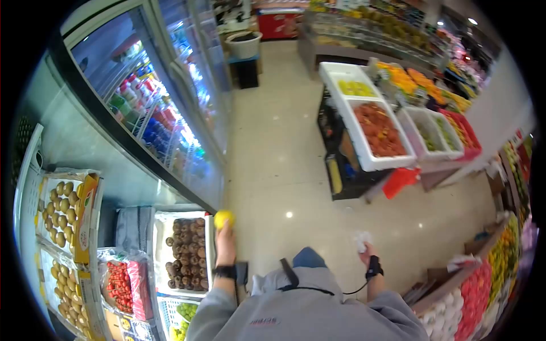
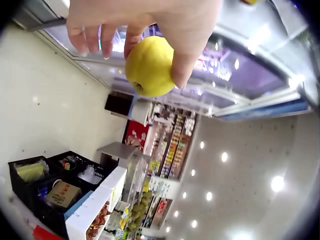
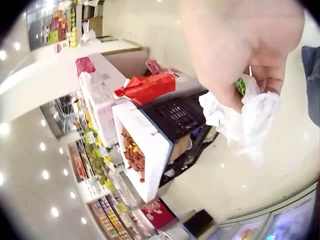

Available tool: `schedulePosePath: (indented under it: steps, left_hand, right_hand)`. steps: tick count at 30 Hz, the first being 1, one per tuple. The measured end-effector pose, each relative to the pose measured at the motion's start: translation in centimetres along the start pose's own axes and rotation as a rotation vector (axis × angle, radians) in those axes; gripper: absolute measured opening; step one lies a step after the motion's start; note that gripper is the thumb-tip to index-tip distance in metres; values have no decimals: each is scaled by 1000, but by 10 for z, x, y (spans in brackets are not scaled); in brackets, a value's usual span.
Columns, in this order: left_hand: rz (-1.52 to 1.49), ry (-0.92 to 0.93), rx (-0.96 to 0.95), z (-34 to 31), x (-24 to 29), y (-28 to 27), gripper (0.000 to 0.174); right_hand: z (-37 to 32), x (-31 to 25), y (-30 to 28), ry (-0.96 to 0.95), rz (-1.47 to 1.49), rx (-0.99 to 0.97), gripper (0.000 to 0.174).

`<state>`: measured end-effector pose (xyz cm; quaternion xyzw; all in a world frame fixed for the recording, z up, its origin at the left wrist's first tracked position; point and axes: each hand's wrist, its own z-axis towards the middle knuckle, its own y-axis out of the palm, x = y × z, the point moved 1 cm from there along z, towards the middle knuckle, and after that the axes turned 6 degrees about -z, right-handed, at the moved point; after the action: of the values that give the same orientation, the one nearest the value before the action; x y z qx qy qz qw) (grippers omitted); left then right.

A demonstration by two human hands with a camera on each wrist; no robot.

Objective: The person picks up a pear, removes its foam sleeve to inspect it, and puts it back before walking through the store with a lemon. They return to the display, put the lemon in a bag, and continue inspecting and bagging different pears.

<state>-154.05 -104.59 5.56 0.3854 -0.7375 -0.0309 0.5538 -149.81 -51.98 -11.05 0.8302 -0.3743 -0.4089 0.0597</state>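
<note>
My left hand holds a yellow apple, pinched between thumb and index finger while the other fingers extend past it. The fruit's dimpled end faces down in the left wrist view. In the head view the apple lies over the corner of the fridge, beside a white box of dark brown round fruit. My right hand grips a crumpled white plastic bag with a bit of green print, hanging over the floor. Part of the bag is hidden behind the fingers.
A glass-door drinks fridge stands at left. Below it are boxes of kiwis and a bag of small red fruit. White foam boxes on black crates stand ahead right. Stacked fruit lines the lower right; tiled floor runs between.
</note>
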Motion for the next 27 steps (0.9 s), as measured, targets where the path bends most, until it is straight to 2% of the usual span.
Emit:
schedulePosePath:
  steps: [1, 2, 4, 5, 6, 7, 8, 11, 13, 15, 18, 20, 23, 24, 25, 27]
  left_hand:
    - [97, 25, 7, 30, 15, 41, 38]
    - [155, 162, -88, 66, 21, 72, 37]
    - [241, 387, -165, 124, 39, 143, 44]
    - [319, 525, -179, 173, 34, 158, 51]
    - [618, 791, -48, 202, 43, 181, 60]
    - [703, 911, -24, 225, 55, 207, 63]
    - [783, 1035, -12, 246, 67, 235, 67]
    - [887, 1103, 5, 307, 98, 307, 68]
    - [921, 1084, -8, 347, 119, 343, 68]
    - [950, 1057, 16, 390, 127, 362, 68]
    - [955, 1022, 105, 466, 128, 373, 67]
    - [926, 991, 177, 534, 118, 367, 67]
    - [503, 580, 274, 649, 94, 348, 63]
    - [290, 475, 238, 678, 101, 355, 60]
    - [80, 364, 200, 702, 109, 365, 58]
    - [49, 206, 355, 748, 129, 386, 54]
  right_hand:
    - [29, -18, -6, 35, -16, 73, 34]
    - [60, -29, -5, 75, 59, 52, 27]
    - [119, -55, 7, 143, 126, 1, 18]
    - [150, -74, 20, 171, 114, -31, 17]
    - [195, -87, 29, 54, -2, -152, 17]
    - [239, -100, 40, -76, -106, -258, 18]
    - [263, -129, 78, -30, -31, -240, 19]
    - [326, -210, 233, 14, 67, -274, 22]
    - [364, -252, 347, 29, 19, -346, 25]
    - [379, -274, 470, 43, -147, -320, 23]
    - [474, -269, 579, 73, -424, -597, 25]
    - [532, -259, 631, 63, -532, -612, 31]
    - [649, -234, 654, -6, -822, -536, 37]
    - [680, -231, 652, 23, -895, -443, 39]
    - [729, -222, 621, -105, -1032, -402, 32]
    - [818, -207, 569, -349, -1322, -260, 21]
